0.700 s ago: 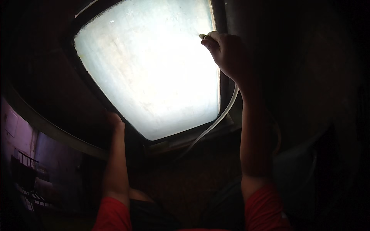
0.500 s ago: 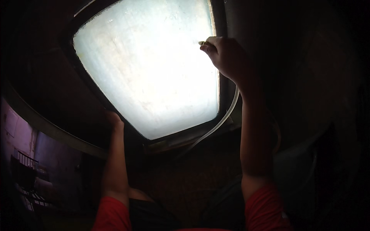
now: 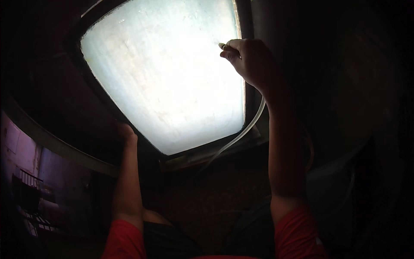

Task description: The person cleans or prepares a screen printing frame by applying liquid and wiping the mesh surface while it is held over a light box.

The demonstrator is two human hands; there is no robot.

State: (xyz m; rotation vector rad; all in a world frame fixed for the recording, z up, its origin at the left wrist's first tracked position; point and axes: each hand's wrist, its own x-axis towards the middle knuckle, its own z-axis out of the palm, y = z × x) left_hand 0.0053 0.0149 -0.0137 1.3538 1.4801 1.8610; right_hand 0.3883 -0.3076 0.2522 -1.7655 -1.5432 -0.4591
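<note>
Red sleeve [image 3: 124,241] at seven o'clock; at nine, the left hand [image 3: 127,132] by the dark frame [image 3: 102,94], its grip lost in shadow, can't tell; up at one, the right hand [image 3: 253,64] pinches a small pale-tipped tool [image 3: 222,45] before the glowing panel [image 3: 168,86].

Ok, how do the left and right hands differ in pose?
The right hand pinches a small pale tip at the right of the lit panel; the left hand is beside its dark frame, lower left. The right hand's curled fingers show; the left hand's are lost in shadow. Both are bare.
</note>
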